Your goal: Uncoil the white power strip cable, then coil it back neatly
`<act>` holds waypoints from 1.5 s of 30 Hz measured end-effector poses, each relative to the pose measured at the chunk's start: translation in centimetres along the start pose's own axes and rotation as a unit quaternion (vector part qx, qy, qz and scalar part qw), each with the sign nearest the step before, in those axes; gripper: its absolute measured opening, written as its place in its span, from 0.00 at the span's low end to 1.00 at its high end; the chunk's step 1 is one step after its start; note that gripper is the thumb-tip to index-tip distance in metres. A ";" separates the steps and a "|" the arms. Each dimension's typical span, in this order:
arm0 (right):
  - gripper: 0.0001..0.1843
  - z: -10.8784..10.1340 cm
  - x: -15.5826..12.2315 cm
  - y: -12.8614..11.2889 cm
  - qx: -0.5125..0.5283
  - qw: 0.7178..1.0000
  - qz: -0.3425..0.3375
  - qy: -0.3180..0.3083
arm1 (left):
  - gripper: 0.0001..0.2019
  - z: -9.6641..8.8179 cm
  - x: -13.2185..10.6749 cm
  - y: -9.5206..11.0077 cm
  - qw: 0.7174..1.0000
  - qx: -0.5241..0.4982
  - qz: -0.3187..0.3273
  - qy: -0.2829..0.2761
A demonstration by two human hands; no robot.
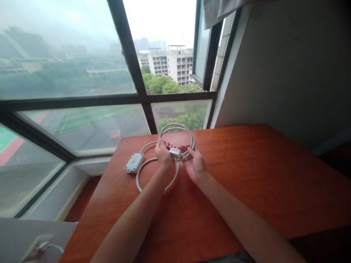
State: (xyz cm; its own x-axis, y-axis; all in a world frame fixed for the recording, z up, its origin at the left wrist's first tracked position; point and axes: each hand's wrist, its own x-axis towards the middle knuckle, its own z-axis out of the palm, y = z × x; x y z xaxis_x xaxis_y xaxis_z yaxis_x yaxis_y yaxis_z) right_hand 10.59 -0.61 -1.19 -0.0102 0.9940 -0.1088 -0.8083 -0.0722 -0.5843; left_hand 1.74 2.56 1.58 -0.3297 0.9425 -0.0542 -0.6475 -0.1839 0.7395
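Note:
A whitish cable (pixel 177 125) is partly wound into loops above the wooden table. My left hand (pixel 163 153) is closed round the loops on their left side. Just beside its fingers is the cable's white plug (pixel 175 152). With thumb and fingers pinched, my right hand (pixel 195 164) grips the right side of the same loops. Another loop of the cable (pixel 139 179) hangs or lies lower, passing behind my left wrist. The cable runs on to a pale boxy power strip (pixel 134 163), which lies on the table at the left.
The reddish-brown table (pixel 246 175) stretches away to the right. Behind it are dark-framed windows (pixel 142 96), with one pane (pixel 201 47) swung open. A grey curtain (pixel 216 12) hangs at the top. A wall socket with a plug in it (pixel 41 246) is at the lower left.

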 end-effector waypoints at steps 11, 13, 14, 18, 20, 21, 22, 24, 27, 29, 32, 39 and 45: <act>0.27 0.7 -1.4 1.5 -0.130 0.991 0.013 -0.036 | 0.16 -1.1 0.6 -0.6 0.981 0.115 0.155 0.011; 0.31 0.6 -1.3 1.5 -0.166 0.986 -0.010 -0.024 | 0.17 -1.2 0.6 -0.7 0.974 0.144 0.173 0.011; 0.32 0.5 -1.2 1.5 -0.177 0.984 -0.022 -0.020 | 0.17 -1.2 0.7 -0.8 0.971 0.159 0.179 0.010; 0.29 0.0 -0.3 0.7 -0.194 0.979 -0.062 -0.012 | 0.18 -1.8 1.2 -1.2 0.949 0.258 0.180 -0.003; 0.25 -0.4 0.2 0.2 -0.189 0.979 -0.080 -0.004 | 0.18 -2.0 1.2 -1.2 0.932 0.316 0.177 -0.021; 0.24 -0.6 0.5 -0.1 -0.184 0.979 -0.089 0.002 | 0.18 -2.0 1.1 -1.2 0.927 0.332 0.173 -0.034; 0.23 -0.7 0.7 -0.4 -0.180 0.979 -0.098 0.008 | 0.18 -2.0 1.0 -1.3 0.925 0.338 0.166 -0.048; 0.23 -1.1 1.1 -0.8 -0.176 0.978 -0.114 0.016 | 0.19 -1.8 0.6 -1.3 0.932 0.324 0.142 -0.073; 0.24 -1.4 1.5 -1.3 -0.184 0.974 -0.129 0.021 | 0.19 -1.3 0.0 -1.4 0.950 0.283 0.100 -0.090; 0.24 -1.4 1.5 -1.5 -0.198 0.970 -0.138 0.028 | 0.20 -1.0 -0.3 -1.4 0.960 0.256 0.071 -0.088; 0.24 -1.2 1.3 -1.7 -0.221 0.959 -0.170 0.042 | 0.19 -0.7 -0.7 -1.5 0.973 0.219 0.027 -0.070; 0.27 -0.6 0.9 -1.6 -0.165 0.970 -0.177 0.037 | 0.17 0.1 -2.3 -2.3 0.982 0.178 -0.024 -0.063; 0.20 -1.1 1.8 -2.6 -0.177 0.968 -0.162 0.072 | 0.13 0.2 -1.6 -0.5 0.977 0.190 -0.044 -0.086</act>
State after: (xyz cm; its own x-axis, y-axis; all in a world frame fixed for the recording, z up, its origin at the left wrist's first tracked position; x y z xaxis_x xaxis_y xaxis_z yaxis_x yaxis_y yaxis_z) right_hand 13.33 1.28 -0.69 0.3129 0.9493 0.0302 -0.5032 0.1927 -0.8424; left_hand 2.76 1.24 1.42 -0.1418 0.9891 -0.0395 -0.3565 -0.0138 0.9342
